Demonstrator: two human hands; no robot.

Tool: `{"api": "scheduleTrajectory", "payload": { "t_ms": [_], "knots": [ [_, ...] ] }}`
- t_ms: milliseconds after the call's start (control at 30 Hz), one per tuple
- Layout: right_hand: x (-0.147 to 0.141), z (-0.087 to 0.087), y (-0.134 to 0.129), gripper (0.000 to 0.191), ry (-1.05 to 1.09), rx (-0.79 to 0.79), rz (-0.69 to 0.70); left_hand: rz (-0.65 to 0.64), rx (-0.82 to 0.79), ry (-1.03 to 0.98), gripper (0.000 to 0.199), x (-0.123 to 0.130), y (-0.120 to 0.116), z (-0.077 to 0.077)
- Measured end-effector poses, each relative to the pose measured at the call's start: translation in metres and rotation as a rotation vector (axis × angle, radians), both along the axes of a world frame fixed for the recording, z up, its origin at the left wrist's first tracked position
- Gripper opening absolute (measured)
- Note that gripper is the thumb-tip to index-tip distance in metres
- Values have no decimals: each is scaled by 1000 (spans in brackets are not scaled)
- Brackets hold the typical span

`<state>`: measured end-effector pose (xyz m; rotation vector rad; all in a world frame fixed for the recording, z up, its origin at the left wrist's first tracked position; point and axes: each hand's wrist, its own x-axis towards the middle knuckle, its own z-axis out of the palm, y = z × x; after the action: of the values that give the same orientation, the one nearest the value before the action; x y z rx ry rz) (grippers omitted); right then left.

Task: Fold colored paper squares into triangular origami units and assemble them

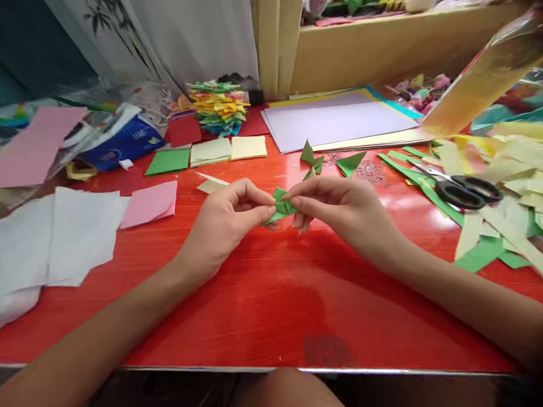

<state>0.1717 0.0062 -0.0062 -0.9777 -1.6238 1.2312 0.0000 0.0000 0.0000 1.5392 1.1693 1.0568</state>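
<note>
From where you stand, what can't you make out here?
All in the head view:
Green paper: folds partly hidden by the left hand and right hand.
Blue packet: lettering too blurred to read.
White sheet: cut off by the left edge.
Knee: cut off by the bottom edge.

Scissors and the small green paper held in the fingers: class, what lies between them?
In the head view, going outward from the green paper: the right hand, bare red table, then a green strip against the scissors.
</note>
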Motion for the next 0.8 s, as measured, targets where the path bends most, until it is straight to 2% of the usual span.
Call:
{"api": "scheduleTrajectory", "payload": {
  "t_ms": [167,333,600,800],
  "knots": [
    [1,1,3,8,42,-56,-14,-49,10,7,12,2,0,1],
    [1,-1,4,10,76,-103,-7,-8,51,62,8,1,0,3],
    [2,0,4,7,58,-94,-16,55,54,63,9,0,-1,2],
    [2,1,4,8,55,-69,-9,33,31,43,8,1,-1,3]
  ]
}}
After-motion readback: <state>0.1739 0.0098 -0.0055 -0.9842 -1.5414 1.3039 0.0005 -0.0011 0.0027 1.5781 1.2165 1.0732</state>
